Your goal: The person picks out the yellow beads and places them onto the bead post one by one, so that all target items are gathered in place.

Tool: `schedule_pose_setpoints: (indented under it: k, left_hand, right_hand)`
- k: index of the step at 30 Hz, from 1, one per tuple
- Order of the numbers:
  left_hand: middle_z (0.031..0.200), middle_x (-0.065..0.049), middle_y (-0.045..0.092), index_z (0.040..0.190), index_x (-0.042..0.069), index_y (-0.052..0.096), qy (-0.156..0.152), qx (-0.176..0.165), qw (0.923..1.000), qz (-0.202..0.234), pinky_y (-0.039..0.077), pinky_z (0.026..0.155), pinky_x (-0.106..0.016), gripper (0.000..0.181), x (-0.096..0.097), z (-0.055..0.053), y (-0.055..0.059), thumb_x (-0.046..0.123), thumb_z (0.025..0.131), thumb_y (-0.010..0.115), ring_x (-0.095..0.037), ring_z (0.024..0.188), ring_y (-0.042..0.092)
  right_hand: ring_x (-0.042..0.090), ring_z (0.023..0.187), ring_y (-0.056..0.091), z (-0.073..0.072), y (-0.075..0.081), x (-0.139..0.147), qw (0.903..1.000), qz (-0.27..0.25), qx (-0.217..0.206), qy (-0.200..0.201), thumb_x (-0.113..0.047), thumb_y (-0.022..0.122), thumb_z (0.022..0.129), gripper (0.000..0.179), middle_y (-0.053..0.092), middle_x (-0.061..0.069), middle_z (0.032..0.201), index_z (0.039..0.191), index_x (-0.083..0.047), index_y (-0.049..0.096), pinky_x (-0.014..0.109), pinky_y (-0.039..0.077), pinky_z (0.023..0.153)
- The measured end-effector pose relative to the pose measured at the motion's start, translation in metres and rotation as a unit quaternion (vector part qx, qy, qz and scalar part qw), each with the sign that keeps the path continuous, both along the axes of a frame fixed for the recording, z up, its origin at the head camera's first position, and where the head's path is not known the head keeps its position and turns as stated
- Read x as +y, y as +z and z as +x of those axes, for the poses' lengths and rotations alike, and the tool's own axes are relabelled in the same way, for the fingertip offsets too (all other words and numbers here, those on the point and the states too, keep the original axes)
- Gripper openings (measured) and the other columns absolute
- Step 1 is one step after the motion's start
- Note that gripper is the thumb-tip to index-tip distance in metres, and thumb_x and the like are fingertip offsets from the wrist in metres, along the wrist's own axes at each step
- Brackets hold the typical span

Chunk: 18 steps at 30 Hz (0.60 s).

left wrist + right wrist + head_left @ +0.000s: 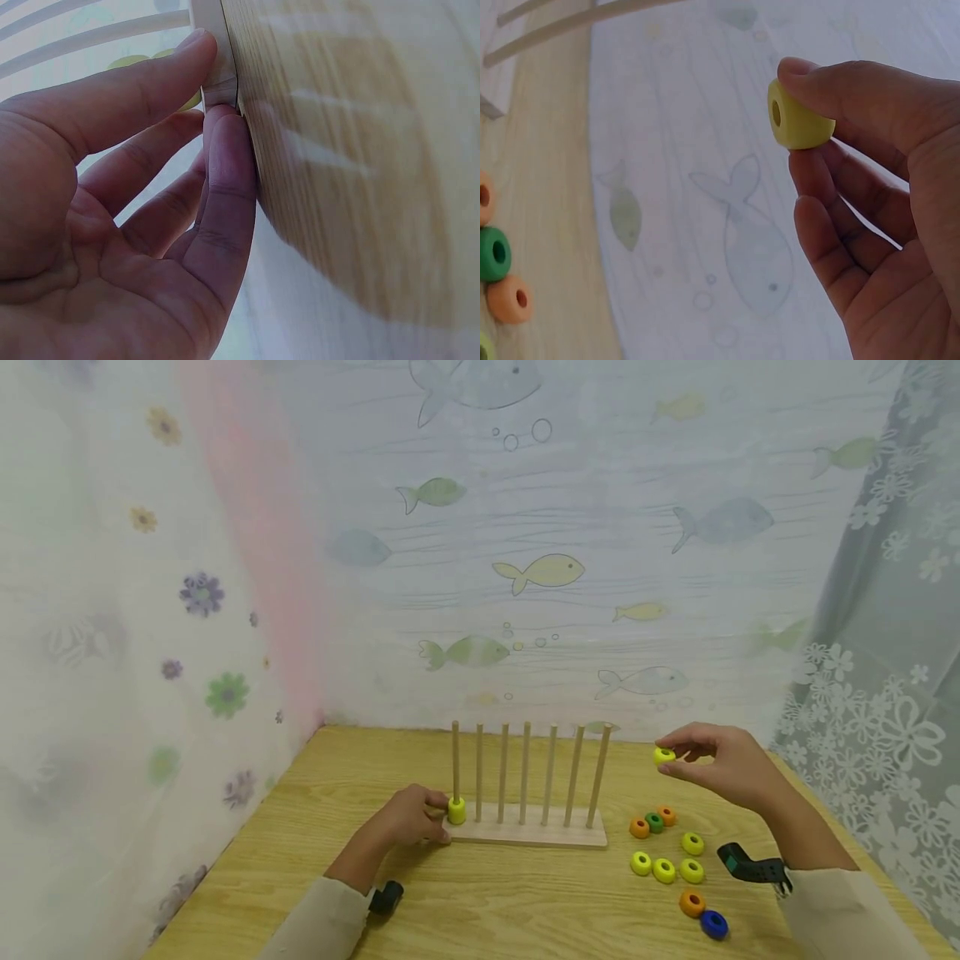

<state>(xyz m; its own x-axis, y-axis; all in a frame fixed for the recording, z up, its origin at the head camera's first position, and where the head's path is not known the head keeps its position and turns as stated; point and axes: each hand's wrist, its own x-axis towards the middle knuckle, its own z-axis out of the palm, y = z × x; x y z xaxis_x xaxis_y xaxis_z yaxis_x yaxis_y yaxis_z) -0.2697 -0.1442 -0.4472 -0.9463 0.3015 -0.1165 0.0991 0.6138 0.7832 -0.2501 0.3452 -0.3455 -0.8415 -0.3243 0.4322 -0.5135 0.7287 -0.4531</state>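
Observation:
A wooden peg stand (pixel 525 835) with a row of several upright pegs sits on the table. Yellow beads (pixel 457 812) are stacked at the foot of its leftmost peg. My left hand (pixel 411 814) holds the left end of the stand's base; in the left wrist view its thumb (pixel 196 56) lies on the base and other fingertips press the end. Raised to the right of the pegs, my right hand (pixel 723 768) pinches a yellow bead (pixel 806 124) between thumb and fingers, its hole facing sideways in the right wrist view.
Loose beads lie right of the stand: two orange ones beside a green bead (pixel 655 822), several yellow beads (pixel 663 871), and an orange bead (pixel 692 904) against a blue bead (pixel 715 925). A fish-patterned curtain (pixel 465 693) hangs behind the table (pixel 480 910).

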Motion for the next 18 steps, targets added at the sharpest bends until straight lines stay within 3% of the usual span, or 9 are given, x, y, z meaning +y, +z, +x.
schedule_pose_setpoints:
  k: [18]
  left_hand:
    - [0.146,-0.019,0.059,0.13,0.006,0.072,0.003,0.002,1.0,-0.004,0.061,0.078,-0.04,0.054,0.0,-0.001,0.0,0.009,0.08,0.09,-0.036,0.121,0.066]
  right_hand:
    - [0.001,0.088,0.065,-0.007,0.027,-0.026,0.9964,0.015,0.07,0.045,-0.024,0.084,0.09,0.026,0.074,-0.008,0.109,0.115,-0.023,0.077,0.026,0.059,0.076]
